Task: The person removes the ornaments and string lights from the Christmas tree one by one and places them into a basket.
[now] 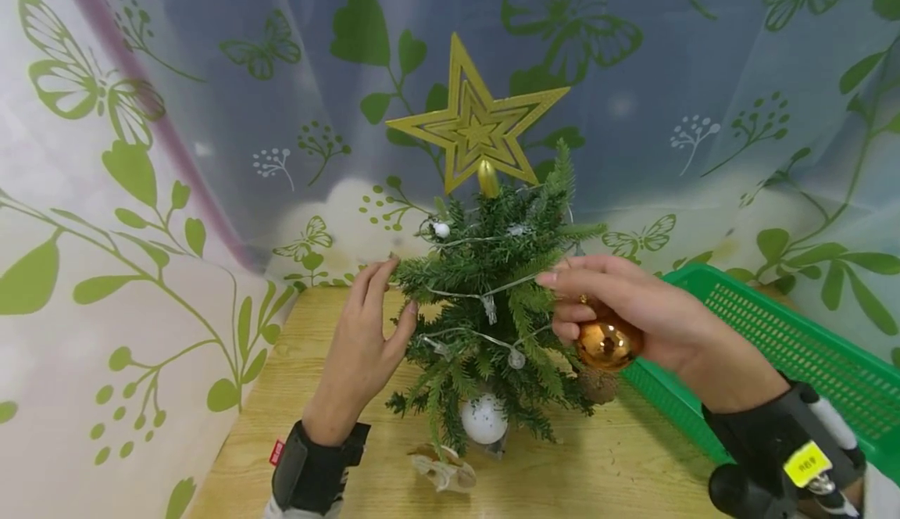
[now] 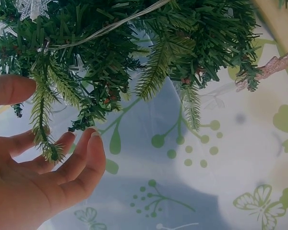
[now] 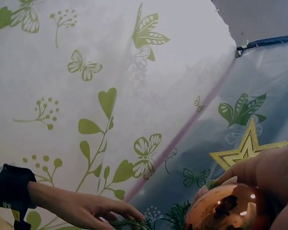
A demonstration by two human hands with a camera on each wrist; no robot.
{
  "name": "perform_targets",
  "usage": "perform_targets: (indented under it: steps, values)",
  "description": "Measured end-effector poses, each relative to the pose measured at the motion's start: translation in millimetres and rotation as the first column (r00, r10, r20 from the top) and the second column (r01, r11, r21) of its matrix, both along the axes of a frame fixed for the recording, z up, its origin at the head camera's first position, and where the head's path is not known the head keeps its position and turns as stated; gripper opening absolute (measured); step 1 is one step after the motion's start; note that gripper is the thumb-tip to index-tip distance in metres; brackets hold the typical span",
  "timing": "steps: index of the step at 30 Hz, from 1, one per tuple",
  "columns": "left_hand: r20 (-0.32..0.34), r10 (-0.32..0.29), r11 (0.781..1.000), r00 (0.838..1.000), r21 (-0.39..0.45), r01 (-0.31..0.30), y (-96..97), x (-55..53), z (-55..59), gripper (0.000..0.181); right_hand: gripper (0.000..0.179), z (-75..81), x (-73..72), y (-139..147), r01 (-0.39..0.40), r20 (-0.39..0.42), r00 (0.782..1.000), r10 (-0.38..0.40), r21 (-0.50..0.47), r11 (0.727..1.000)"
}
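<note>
A small artificial Christmas tree (image 1: 467,269) stands on the table, topped by a gold star (image 1: 481,130). Thin string lights (image 1: 460,294) wind around its branches. My left hand (image 1: 362,347) is at the tree's left side, fingers spread and gently bent around a branch tip (image 2: 41,115) without gripping it. In my right hand (image 1: 657,316) is a shiny copper Christmas ball (image 1: 610,345), held in the curled fingers by the tree's right side. The right index fingertip reaches the branches near the light wire; whether it touches the wire I cannot tell.
A white ball (image 1: 485,419) hangs low on the front of the tree. Below it a pale flower-like ornament (image 1: 444,470) is near the tabletop (image 1: 562,480). A green perforated basket (image 1: 773,323) stands to the right. Behind hangs a printed curtain (image 1: 316,73).
</note>
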State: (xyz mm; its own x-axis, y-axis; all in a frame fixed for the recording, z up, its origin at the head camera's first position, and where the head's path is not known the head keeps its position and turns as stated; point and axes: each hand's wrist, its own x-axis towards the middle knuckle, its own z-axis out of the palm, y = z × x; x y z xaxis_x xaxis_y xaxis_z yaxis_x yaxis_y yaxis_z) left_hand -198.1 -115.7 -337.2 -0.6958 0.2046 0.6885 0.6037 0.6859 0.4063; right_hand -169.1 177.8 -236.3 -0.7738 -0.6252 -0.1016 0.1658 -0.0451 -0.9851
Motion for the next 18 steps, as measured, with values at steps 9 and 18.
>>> perform_targets:
  steps: [9, 18]
  values:
    - [-0.01, -0.002, 1.0, 1.0, -0.01, 0.002, -1.1, -0.9, 1.3, 0.057, 0.032, 24.2, 17.9, -8.0, 0.232, -0.464, 0.885, -0.044, 0.358, 0.904]
    - [-0.015, 0.0, 1.0, 1.0, -0.024, 0.0, -2.0, -0.5, 0.2, 0.057, 0.04, -8.9, 28.8, -14.6, 0.714, -0.978, -0.179, 0.108, -0.054, 0.698]
